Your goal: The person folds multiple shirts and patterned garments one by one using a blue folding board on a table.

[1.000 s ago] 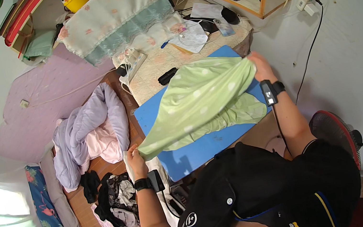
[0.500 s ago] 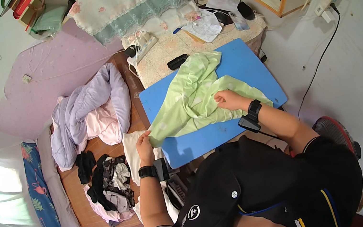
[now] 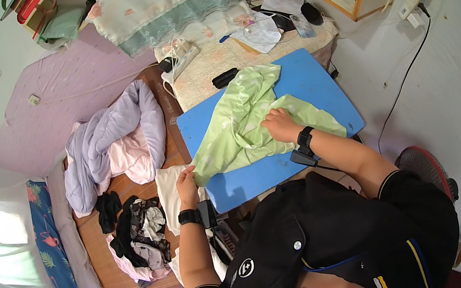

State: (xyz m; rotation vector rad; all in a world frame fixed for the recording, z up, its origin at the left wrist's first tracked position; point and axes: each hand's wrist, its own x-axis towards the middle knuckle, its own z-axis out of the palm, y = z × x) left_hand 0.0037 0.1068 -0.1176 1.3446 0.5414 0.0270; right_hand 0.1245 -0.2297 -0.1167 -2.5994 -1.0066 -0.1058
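A light green cloth with pale spots lies crumpled and partly spread over a blue tabletop. My left hand pinches its left corner just off the table's left edge. Over the middle of the cloth is my right hand, fingers curled against the fabric and gripping a fold. Black bands with small boxes circle both my wrists. Whether the cloth is a pillowcase or a garment cannot be made out.
Left of the table, a brown mat bears a lilac quilt, a pile of mixed clothes and folded white cloth. Behind stands a covered desk with a black case, papers and a power strip.
My right hand has moved a little to the left across the cloth, its fingers now down on the fabric. My left hand has shifted slightly right with the corner.
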